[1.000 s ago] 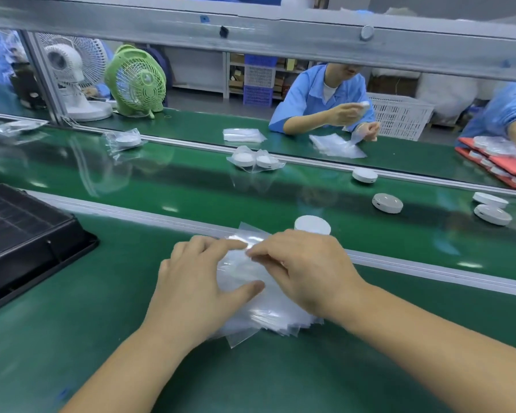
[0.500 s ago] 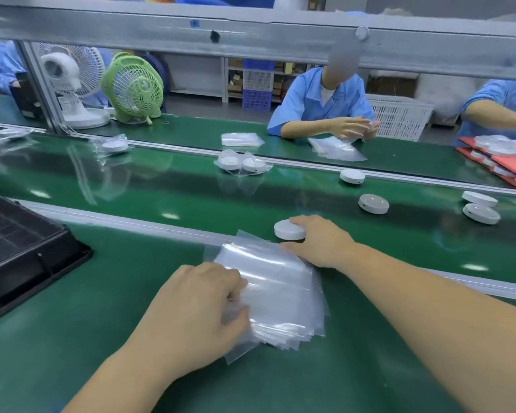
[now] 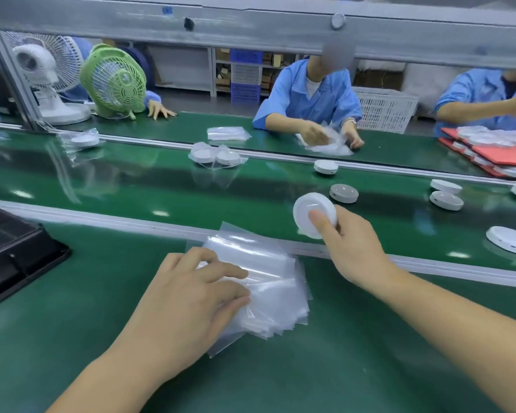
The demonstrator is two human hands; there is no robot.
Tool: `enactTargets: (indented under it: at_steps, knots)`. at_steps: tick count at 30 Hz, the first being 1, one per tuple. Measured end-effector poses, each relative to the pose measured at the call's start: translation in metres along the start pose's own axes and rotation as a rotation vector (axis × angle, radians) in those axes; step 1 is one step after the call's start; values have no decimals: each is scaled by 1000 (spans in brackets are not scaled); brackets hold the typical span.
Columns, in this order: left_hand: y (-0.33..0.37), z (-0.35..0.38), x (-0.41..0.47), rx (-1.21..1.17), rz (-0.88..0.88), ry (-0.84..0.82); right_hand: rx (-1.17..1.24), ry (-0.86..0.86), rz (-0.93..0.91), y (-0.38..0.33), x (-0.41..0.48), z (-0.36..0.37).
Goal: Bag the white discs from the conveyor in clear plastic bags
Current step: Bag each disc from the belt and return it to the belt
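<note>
My right hand (image 3: 350,247) grips a white disc (image 3: 310,211), lifted off the belt and tilted on edge, thumb pressed on its face. A stack of clear plastic bags (image 3: 268,281) lies on the green bench in front of me. My left hand (image 3: 188,296) rests on the stack's left side, fingers spread over the top bag. Several more white discs (image 3: 446,200) lie loose on the green conveyor (image 3: 161,186) to the right. Two bagged discs (image 3: 216,156) sit further back on the belt.
A black tray (image 3: 15,251) stands at the left of the bench. A metal rail (image 3: 459,266) divides bench from conveyor. Across the belt, people in blue coats (image 3: 310,96) handle bags. Two fans (image 3: 113,81) stand at the far left; red trays (image 3: 501,155) at the far right.
My right hand left the bag stack, reached to the disc on the belt, and has lifted it on edge. My left hand stayed on the bags, sliding toward their left side.
</note>
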State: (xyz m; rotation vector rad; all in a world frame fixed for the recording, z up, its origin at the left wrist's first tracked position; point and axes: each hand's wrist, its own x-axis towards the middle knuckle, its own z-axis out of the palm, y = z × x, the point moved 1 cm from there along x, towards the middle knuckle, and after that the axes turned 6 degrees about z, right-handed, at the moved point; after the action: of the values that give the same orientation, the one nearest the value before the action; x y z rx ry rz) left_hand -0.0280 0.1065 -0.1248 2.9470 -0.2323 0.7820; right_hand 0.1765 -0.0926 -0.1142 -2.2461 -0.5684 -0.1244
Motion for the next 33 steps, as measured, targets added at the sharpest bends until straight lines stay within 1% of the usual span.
enactTargets:
  at_steps: [2, 3, 5, 7, 9, 10, 13, 16, 18, 21, 23, 25, 27, 30, 33]
  knots:
    - [7, -3, 2, -72, 26, 91, 85, -3, 38, 9, -30, -24]
    - [14, -5, 4, -103, 55, 101, 144, -9, 65, 14, -45, -36]
    - [33, -5, 7, -115, 168, 36, 273, -29, 110, 21, -73, -55]
    - [56, 1, 7, -94, 284, -83, 354, -32, 127, 30, -95, -68]
    - [77, 8, 7, -74, 340, -194, 417, -8, 159, 40, -112, -76]
    - [85, 12, 6, -73, 353, -219, 448, 5, 176, 45, -120, -77]
    - [105, 16, 7, -141, 344, -237, 541, 35, 252, 60, -135, -76]
    - [121, 19, 9, -141, 393, -274, 648, 65, 324, 69, -139, -74]
    - [128, 19, 9, -160, 420, -265, 695, 90, 331, 70, -139, -75]
    - [131, 18, 9, -155, 453, -174, 679, 87, 303, 69, -142, -75]
    - [130, 17, 6, -163, 459, -191, 643, 61, 269, 70, -144, -73]
    - [130, 17, 2, -204, 468, -249, 608, 49, 229, 68, -146, -72]
    - [132, 18, 1, -258, 419, -315, 583, 46, 203, 66, -147, -72]
    - [141, 24, 9, -228, 329, -315, 562, 35, 173, 64, -148, -71]
    - [149, 33, 13, -221, 315, -311, 556, 55, 129, 61, -147, -72]
